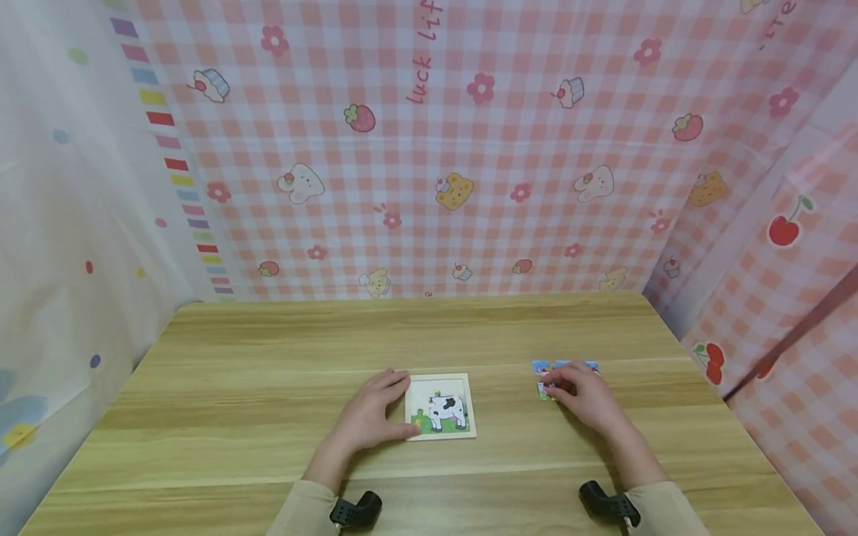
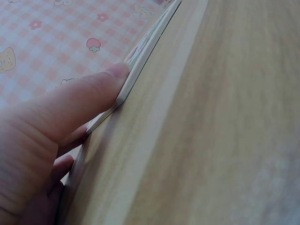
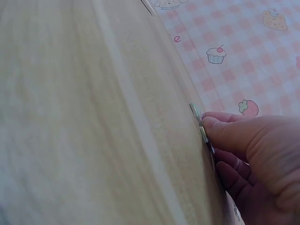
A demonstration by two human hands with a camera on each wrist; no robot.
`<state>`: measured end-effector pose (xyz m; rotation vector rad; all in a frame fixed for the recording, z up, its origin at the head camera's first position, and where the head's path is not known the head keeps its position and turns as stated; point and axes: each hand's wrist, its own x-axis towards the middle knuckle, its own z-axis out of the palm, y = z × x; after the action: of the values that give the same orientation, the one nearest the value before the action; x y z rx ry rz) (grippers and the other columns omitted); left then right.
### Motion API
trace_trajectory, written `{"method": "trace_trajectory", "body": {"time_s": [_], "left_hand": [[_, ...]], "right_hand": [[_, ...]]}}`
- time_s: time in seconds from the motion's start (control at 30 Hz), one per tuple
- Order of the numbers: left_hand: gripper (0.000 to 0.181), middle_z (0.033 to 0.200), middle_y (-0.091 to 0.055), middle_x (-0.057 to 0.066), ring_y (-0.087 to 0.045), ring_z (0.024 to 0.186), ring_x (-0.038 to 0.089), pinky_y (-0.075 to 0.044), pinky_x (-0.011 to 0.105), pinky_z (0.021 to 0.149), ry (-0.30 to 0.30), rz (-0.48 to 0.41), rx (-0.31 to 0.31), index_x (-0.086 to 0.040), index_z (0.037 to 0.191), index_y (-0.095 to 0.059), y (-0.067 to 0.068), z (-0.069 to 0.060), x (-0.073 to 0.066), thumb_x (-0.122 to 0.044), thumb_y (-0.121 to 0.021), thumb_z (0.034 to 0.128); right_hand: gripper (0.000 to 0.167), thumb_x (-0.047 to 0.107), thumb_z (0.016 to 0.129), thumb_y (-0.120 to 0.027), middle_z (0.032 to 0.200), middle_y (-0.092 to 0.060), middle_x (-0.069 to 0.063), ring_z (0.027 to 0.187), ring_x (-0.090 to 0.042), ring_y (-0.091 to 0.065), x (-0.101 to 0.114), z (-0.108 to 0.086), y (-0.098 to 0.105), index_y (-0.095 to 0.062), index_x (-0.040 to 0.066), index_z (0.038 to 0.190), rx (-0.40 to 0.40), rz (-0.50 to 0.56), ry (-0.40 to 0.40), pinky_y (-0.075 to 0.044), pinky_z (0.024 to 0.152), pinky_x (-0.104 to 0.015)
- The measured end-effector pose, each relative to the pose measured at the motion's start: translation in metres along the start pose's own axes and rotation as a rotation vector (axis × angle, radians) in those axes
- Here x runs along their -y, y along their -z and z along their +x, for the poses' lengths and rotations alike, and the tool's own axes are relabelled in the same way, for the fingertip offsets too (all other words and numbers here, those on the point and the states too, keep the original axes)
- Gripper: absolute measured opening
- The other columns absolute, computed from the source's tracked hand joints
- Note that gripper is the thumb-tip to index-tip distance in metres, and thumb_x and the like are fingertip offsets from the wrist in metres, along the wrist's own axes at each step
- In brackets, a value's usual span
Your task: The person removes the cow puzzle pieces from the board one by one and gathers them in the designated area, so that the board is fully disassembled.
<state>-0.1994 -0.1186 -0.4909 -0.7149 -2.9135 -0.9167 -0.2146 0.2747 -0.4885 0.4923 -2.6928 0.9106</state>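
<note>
- Our left hand (image 1: 369, 415) grips the puzzle board (image 1: 418, 394) at its nine o'clock edge.
- Toward three o'clock, our right hand (image 1: 588, 398) pinches a puzzle piece (image 1: 544, 394).
- Tabletop (image 1: 509, 424) spans between.

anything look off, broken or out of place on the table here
Nothing stands out. The puzzle board lies flat on the table at the left hand, only partly covered by its picture, and puzzle pieces lie at the right hand. I see no spill or damage.

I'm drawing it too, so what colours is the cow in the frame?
The cow is white with black patches; the head view shows it best.
</note>
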Motion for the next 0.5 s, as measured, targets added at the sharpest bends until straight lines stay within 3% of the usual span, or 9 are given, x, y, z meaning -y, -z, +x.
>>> {"method": "trace_trajectory", "body": {"time_s": [0.2,0.5], "left_hand": [[0.089,0.151,-0.047,0.007,-0.033,0.145,0.035,-0.029,0.052,0.117,-0.011,0.003,-0.007,-0.004,0.142,-0.052,0.0003,-0.0002,0.0003,-0.050,-0.084,0.0733],[0.089,0.152,-0.047,0.007,-0.033,0.145,0.034,-0.029,0.052,0.118,-0.010,0.008,-0.004,-0.004,0.143,-0.052,0.0004,0.0004,0.0002,-0.051,-0.083,0.0734]], "right_hand": [[0.010,0.007,0.085,-0.077,0.091,-0.063,0.002,0.078,-0.007,-0.055,0.0005,0.0006,0.0005,-0.075,0.012,0.094,0.006,0.004,-0.015,-0.049,0.068,-0.024],[0.009,0.008,0.087,-0.075,0.091,-0.066,-0.002,0.081,-0.004,-0.055,0.0037,0.0009,0.0028,-0.074,0.007,0.097,-0.024,0.098,-0.049,-0.050,0.070,-0.022]]}}
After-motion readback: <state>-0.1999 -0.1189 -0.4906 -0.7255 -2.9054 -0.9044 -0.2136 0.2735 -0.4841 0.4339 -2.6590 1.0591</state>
